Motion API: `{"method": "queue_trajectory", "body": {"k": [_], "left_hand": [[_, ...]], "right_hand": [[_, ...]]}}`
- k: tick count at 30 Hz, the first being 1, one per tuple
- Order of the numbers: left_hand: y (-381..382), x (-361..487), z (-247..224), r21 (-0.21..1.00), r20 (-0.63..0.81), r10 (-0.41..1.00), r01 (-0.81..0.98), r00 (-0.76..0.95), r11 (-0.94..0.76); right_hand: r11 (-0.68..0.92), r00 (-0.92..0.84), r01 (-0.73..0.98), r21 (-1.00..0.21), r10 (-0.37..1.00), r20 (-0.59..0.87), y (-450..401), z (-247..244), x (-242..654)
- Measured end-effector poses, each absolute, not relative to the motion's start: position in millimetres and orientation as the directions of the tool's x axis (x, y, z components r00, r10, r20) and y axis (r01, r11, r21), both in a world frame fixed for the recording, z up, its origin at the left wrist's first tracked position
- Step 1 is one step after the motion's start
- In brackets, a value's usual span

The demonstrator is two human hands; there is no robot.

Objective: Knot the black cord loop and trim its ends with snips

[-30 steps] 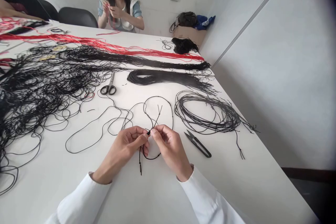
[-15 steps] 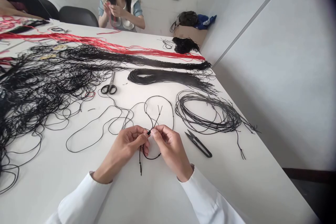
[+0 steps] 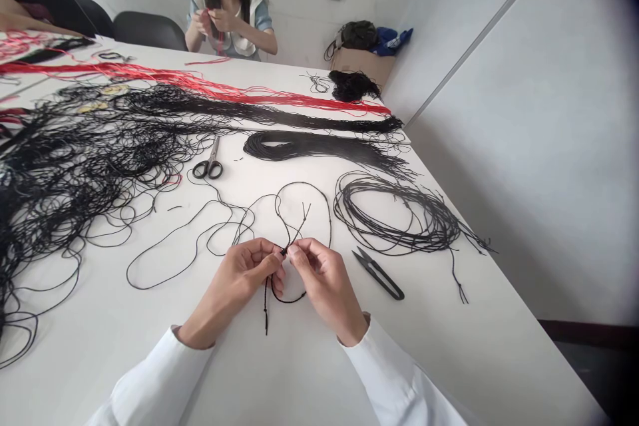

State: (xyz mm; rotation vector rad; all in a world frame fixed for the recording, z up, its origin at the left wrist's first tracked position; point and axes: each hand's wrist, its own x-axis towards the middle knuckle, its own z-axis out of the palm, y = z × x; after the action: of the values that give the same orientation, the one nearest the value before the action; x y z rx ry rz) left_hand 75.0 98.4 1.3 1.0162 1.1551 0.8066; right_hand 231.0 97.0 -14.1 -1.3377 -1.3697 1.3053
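Observation:
A black cord (image 3: 329, 205) forms a loop on the white table, and its knotted part is between my fingertips. My left hand (image 3: 252, 269) pinches the cord at a small dark knot. Close against it, my right hand (image 3: 322, 279) pinches the same cord from the other side; the fingertips nearly touch. A short knotted tail hangs toward me below the left fingers, and another forked end points away above the hands. Thin black thread lies in loose loops to the left. Black thread snips (image 3: 378, 273) rest right of my right hand.
Black-handled scissors (image 3: 208, 165) lie beyond my left hand, beside a large tangle of black cord (image 3: 100, 153). A coil of black cord (image 3: 399, 239) sits at right, with a black bundle (image 3: 309, 145) and red cords (image 3: 249, 94) farther back. Across the table a person (image 3: 227, 20) handles red cord.
Both hands stay nearly in place, still pinching the cord. The hanging tail has swung slightly left. Across the table, the person's hands have shifted a little.

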Motion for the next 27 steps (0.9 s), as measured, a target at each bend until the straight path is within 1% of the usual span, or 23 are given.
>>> {"method": "queue_trajectory", "body": {"k": [7,12,16,20,22,27], "left_hand": [[98.7,74.0,-2.5,0.930,-0.345,0.913,-0.049,0.218,0.363],[97.6,73.6,-6.8,0.936,-0.314,0.930,-0.103,0.189,0.337],[95.8,74.0,-11.9,0.953,-0.271,0.948,-0.089,0.167,0.288],[96.1,75.8,-13.9,0.972,-0.231,0.967,-0.025,0.108,0.235],[97.2,76.0,-12.7,0.969,-0.240,0.965,-0.032,0.104,0.244],[99.8,74.3,-7.7,0.931,-0.334,0.932,-0.101,0.141,0.349]], "right_hand": [[-0.084,-0.146,0.176,-0.981,0.983,-0.110,97.3,-15.6,232.0],[-0.043,-0.170,0.196,-0.980,0.982,-0.078,95.4,-19.1,231.9],[0.021,-0.178,0.257,-0.966,0.984,-0.026,94.9,-19.5,231.1],[0.088,-0.198,0.284,-0.955,0.980,0.031,96.2,-16.0,230.0],[0.094,-0.196,0.278,-0.956,0.980,0.040,96.6,-15.2,230.4],[0.044,-0.179,0.274,-0.961,0.984,-0.006,95.5,-18.3,231.9]]}}
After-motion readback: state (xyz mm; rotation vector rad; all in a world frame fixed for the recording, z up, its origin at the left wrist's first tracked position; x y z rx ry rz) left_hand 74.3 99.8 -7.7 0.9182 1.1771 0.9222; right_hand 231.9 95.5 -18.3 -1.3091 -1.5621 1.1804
